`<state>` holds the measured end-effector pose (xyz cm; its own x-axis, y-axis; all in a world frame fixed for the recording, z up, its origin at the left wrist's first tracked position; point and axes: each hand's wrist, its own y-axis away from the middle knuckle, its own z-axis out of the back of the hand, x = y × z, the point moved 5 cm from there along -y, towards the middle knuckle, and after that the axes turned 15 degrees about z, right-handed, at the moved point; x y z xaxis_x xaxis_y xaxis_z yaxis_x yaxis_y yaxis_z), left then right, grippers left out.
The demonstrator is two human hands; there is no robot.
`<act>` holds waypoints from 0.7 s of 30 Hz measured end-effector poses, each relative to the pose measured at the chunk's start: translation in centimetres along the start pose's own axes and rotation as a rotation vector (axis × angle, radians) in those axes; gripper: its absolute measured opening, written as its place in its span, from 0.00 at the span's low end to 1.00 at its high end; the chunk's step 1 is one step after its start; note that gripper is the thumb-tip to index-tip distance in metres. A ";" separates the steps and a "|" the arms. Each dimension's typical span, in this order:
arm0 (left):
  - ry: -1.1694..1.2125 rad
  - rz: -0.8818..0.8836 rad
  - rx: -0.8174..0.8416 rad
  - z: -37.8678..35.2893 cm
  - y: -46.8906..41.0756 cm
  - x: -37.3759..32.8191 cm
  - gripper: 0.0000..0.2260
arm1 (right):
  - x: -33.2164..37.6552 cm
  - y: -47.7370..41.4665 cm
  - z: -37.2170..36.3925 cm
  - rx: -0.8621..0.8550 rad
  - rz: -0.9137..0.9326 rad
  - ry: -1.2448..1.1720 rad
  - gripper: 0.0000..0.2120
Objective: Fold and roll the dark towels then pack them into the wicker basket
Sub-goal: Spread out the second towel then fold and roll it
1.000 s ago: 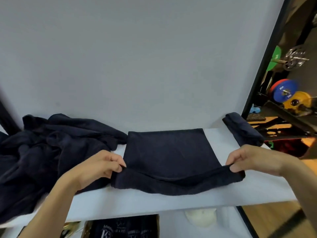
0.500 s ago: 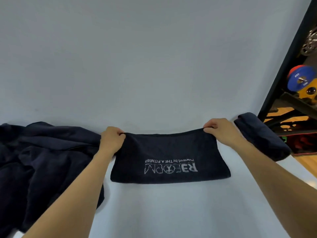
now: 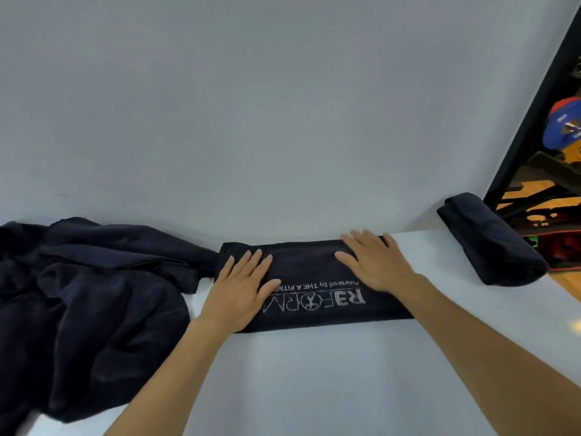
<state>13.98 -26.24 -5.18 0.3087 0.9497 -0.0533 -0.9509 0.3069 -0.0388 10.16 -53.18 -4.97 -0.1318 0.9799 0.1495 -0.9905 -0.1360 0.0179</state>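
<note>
Flat on the white counter, the folded dark towel lies directly under both hands: the left hand presses its left end, the right hand its right end, fingers straight and spread. Left of the left hand sits a heap of unfolded towels; right of the right hand, a rolled towel.

Navy folded towel with pale grey lettering on white table.
</note>
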 end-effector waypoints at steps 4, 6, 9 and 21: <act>0.029 0.172 -0.014 0.8 3.4 1.8 0.45 | -3.4 0.5 1.9 -0.125 -0.092 -0.073 0.24; 0.097 0.234 -0.028 0.9 4.9 1.9 0.32 | -3.4 1.7 2.9 -0.221 -0.095 -0.104 0.17; 0.321 0.234 0.008 1.4 4.0 1.8 0.22 | -3.4 4.4 3.6 -0.279 -0.165 -0.248 0.10; 0.469 -0.488 0.014 4.7 13.8 -10.8 0.12 | 5.8 22.6 2.6 0.012 -0.520 -1.077 0.08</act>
<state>-2.61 -31.95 -0.47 0.6764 0.5751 -0.4602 -0.6992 0.6976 -0.1560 -12.88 -50.97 -1.14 0.3902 0.2928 0.8729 -0.9144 0.2338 0.3304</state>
